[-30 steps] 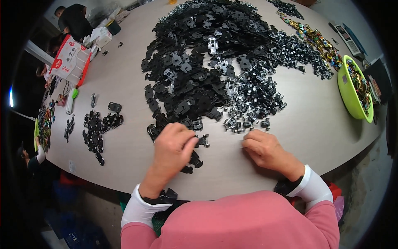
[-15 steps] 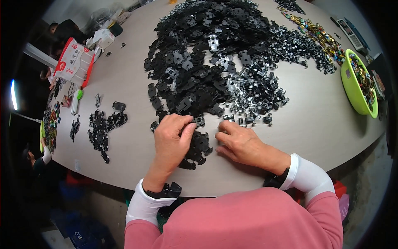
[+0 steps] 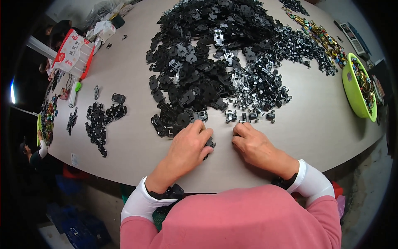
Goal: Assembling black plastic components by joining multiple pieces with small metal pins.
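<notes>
— What do the hands have hold of right now?

— The left hand (image 3: 188,145) lies palm-down at the near edge of the big heap of flat black plastic parts (image 3: 199,62), fingers curled over a small black plastic piece (image 3: 209,144) that peeks out by the fingertips. It covers the piece; whether it truly pinches it I cannot tell. The right hand (image 3: 257,146) rests just beside it on the pale round tabletop (image 3: 137,145), fingers bent, and I see nothing held in it.

— What changed in the last second?

— A second ago the hands sat apart, the right one out on bare table. Half a second ago they had closed in over a little cluster of black pieces. Now that cluster has mostly gone under the left palm, and the right hand has drawn back a touch from the heap's edge. My reading: one piece has been singled out from the pile and is being gathered in, not yet lifted.

— And around them?

— Just beyond the fingertips lies a row of small black-and-silver metal pieces (image 3: 248,116), loose and close enough to be knocked. Further right, a lime-green plastic basin (image 3: 356,89) of mixed parts stands near the table's edge. To the left, a smaller scatter of black parts (image 3: 99,122); far left, a red-and-white cardboard box (image 3: 74,54). Another person's white-sleeved hand (image 3: 41,149) shows at the left rim, well apart.
</notes>
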The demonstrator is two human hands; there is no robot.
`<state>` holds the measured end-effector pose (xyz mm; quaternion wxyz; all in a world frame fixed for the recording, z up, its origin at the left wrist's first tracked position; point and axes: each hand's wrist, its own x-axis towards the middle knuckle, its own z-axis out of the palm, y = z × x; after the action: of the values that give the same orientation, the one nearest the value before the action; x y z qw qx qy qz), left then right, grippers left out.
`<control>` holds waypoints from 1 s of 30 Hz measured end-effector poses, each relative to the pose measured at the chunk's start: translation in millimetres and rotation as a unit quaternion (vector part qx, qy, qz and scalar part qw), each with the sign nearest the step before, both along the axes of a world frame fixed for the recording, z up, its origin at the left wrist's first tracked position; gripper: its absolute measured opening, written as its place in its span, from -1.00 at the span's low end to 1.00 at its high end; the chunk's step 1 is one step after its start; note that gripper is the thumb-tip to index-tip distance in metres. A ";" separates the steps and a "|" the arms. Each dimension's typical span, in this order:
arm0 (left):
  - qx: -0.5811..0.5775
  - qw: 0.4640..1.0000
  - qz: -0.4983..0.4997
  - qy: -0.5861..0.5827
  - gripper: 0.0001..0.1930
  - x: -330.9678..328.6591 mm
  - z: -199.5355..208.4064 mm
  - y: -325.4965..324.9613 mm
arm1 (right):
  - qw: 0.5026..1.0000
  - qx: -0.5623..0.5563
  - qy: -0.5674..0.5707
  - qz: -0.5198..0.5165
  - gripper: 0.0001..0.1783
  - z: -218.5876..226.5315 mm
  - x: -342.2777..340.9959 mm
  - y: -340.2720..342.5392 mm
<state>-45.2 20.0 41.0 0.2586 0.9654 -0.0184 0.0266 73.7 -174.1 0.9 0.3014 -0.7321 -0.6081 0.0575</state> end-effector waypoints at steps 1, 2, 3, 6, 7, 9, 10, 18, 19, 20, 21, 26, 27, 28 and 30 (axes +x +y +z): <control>-0.001 1.000 -0.001 0.001 -0.59 0.8 -1.6 -0.2 | 1.000 -0.001 0.001 -0.001 -0.95 0.3 -0.7 -2.0; -0.010 1.000 -0.008 0.006 -0.63 2.5 -3.0 -0.6 | 1.000 -0.019 0.012 -0.002 -0.96 1.3 -0.3 -4.1; -0.020 1.000 -0.015 0.011 -0.67 3.7 -3.8 -1.6 | 0.999 -0.037 0.024 -0.004 -0.98 2.6 0.3 -6.6; -0.034 0.999 -0.025 0.016 -0.72 2.8 1.7 -9.5 | 0.996 -0.052 0.068 -0.031 -0.97 14.7 7.4 -21.5; -0.037 0.999 -0.028 0.015 -0.72 3.4 -1.1 -9.8 | 0.996 -0.054 0.067 -0.034 -0.97 17.3 10.3 -23.1; -0.005 0.999 0.000 -0.043 -0.70 3.8 -11.3 -9.4 | 0.993 -0.055 0.091 -0.043 -0.92 22.1 16.5 -27.9; 0.012 0.997 0.007 -0.072 -0.75 4.1 -17.5 -9.3 | 0.994 -0.049 0.085 -0.045 -0.85 21.2 18.7 -30.7; -0.047 0.957 0.129 -0.254 -0.86 8.4 8.5 -6.9 | 0.982 -0.090 0.045 -0.157 -0.77 29.2 8.2 -39.0; -0.142 0.950 0.160 -0.225 -0.89 8.3 13.3 -9.9 | 0.976 -0.133 0.021 -0.172 -0.74 30.8 3.7 -36.0; -0.271 0.931 0.185 -0.163 -0.91 7.9 13.2 -11.2 | 0.981 -0.119 0.017 -0.149 -0.76 29.2 0.0 -32.3; -0.393 0.891 0.205 -0.097 -0.93 8.2 13.1 -12.7 | 0.982 -0.116 0.017 -0.150 -0.76 25.5 -2.8 -30.3; -0.666 0.710 0.203 0.101 -0.99 13.8 -5.6 -9.9 | 0.991 -0.070 -0.002 -0.114 -0.79 17.2 1.5 -32.3; -0.685 0.687 0.204 0.130 -0.99 13.5 -11.2 -9.7 | 0.992 -0.062 -0.006 -0.110 -0.80 17.0 3.3 -34.3; -0.703 0.663 0.204 0.158 -0.98 13.2 -15.0 -10.3 | 0.992 -0.064 -0.007 -0.109 -0.80 17.4 3.6 -35.1; -0.709 0.656 0.195 0.170 -0.96 15.1 -18.7 -15.2 | 0.991 0.011 0.103 -0.086 -0.81 21.4 4.6 -37.1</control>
<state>-30.1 4.8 22.3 0.8519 0.4583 0.2395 -0.0834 78.3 -211.2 22.4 0.3744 -0.7685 -0.5093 0.0999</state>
